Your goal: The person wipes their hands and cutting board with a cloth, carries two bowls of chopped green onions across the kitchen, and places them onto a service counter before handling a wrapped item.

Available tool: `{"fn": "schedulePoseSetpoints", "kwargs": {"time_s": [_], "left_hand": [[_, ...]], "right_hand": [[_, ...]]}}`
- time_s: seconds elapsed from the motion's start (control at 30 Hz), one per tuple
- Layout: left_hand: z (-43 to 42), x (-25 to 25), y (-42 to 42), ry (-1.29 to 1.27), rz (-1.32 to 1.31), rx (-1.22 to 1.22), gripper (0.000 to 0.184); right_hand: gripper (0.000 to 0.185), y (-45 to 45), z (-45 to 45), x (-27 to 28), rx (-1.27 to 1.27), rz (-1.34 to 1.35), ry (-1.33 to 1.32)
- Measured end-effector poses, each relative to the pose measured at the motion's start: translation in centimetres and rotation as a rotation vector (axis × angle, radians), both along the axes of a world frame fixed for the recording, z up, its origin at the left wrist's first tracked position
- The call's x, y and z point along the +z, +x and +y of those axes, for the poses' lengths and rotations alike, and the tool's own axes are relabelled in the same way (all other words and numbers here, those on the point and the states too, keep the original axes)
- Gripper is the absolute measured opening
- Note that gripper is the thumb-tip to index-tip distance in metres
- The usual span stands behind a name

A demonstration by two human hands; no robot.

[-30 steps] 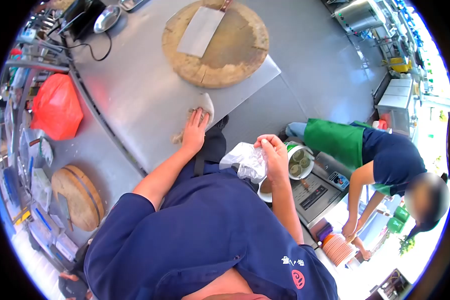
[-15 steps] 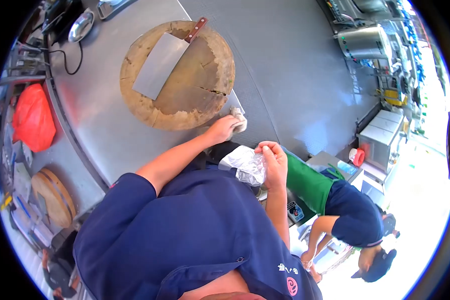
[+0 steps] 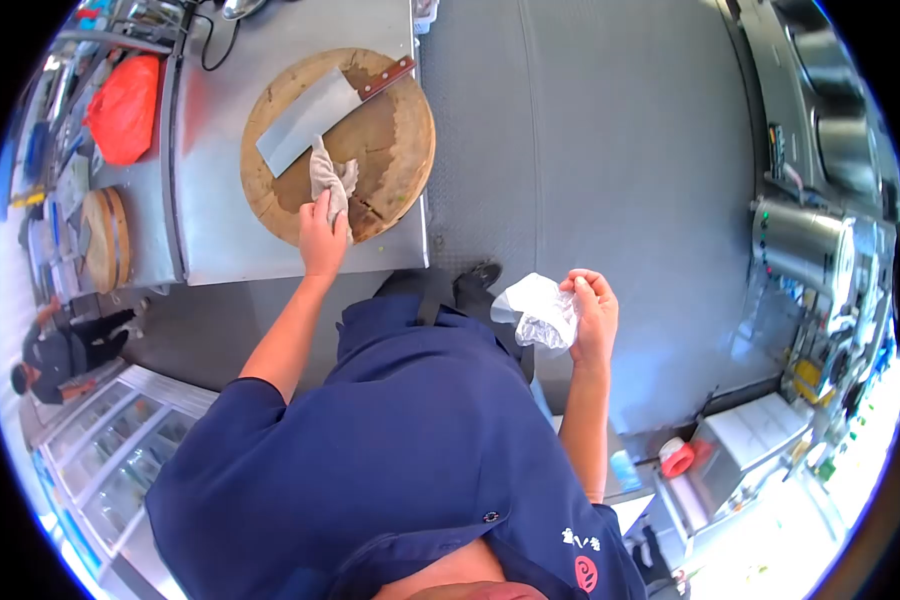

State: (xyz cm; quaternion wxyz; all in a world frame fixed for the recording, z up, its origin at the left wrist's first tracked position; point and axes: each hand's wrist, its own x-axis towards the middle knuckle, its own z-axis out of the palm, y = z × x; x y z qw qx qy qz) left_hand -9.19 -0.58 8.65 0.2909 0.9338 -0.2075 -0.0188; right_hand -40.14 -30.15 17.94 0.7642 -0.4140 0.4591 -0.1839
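The left hand, its grip clenched on the cloth, is shifting work from tabletop to chopping block; the right hand is clutching crumpled plastic.

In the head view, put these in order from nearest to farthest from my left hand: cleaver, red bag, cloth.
1. Cloth: held in the left hand.
2. Cleaver: ahead, on the round board.
3. Red bag: off to the left.

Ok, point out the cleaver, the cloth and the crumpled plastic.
Cleaver (image 3: 308,122): head view, middle of the blade.
Cloth (image 3: 331,180): head view, its bunched middle.
Crumpled plastic (image 3: 542,312): head view, its creased middle.
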Motion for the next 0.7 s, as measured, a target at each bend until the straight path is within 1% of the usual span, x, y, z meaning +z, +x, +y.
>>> {"fn": "schedulePoseSetpoints", "kwargs": {"time_s": [0.03,0.07,0.1,0.17,0.2,0.27,0.3,0.37,0.4,0.43,0.47,0.5,0.57,0.6,0.67,0.7], "left_hand": [[-1.2,0.1,-0.8,0.096,0.0,0.017,0.04],[-2.2,-0.1,-1.4,0.095,0.007,-0.008,0.039],[-3.0,-0.3,-2.1,0.078,-0.009,0.026,0.039],[-5.1,-0.7,-2.8,-0.07,-0.015,-0.032,0.035],[-6.5,-0.3,-3.0,-0.092,-0.035,0.003,0.035],[-9.3,0.8,-4.6,-0.322,0.34,-0.131,0.03],[-10.9,1.7,-5.4,-0.339,0.326,-0.098,0.03],[-14.6,3.1,-5.7,-0.485,0.419,-0.183,0.022],[-16.1,3.3,-5.1,-0.504,0.391,-0.168,0.022],[-17.6,3.5,-4.6,-0.603,0.519,-0.087,0.02],[-19.2,3.7,-3.6,-0.705,0.649,-0.01,0.018],[-20.9,4.4,-1.7,-0.727,0.633,-0.007,0.018],[-25.2,5.8,4.0,-0.833,0.583,0.11,0.017],[-26.6,6.0,6.9,-0.785,0.503,0.136,0.019],[-28.3,4.5,12.4,-0.86,0.403,0.187,0.02],[-28.7,5.0,15.1,-0.83,0.34,0.206,0.021]], "right_hand": [[0.012,0.5,-2.1,0.5,0.028,0.01,-0.005],[0.012,1.2,-4.0,0.6,0.049,0.002,-0.026],[0.012,2.4,-5.5,1.1,0.081,-0.015,-0.044],[0.013,5.9,-8.4,2.2,0.097,-0.05,-0.047],[0.014,7.6,-9.9,2.4,0.139,-0.104,-0.048],[0.014,11.2,-12.4,3.2,0.206,-0.162,-0.046],[0.014,12.8,-13.6,3.7,0.236,-0.211,-0.026],[0.015,15.5,-16.2,4.6,0.31,-0.248,-0.029],[0.014,16.6,-17.4,4.9,0.324,-0.235,-0.046],[0.014,17.3,-18.7,5.2,0.334,-0.217,-0.062],[0.013,18.2,-20.2,5.3,0.334,-0.225,-0.077],[0.013,18.6,-21.8,5.3,0.35,-0.235,-0.095],[0.013,20.1,-26.3,5.5,0.281,-0.148,-0.107],[0.013,20.5,-28.0,5.6,0.295,-0.135,-0.115],[0.013,21.4,-31.3,5.3,0.236,-0.116,-0.107],[0.013,21.8,-32.7,5.3,0.264,-0.112,-0.111]]}}
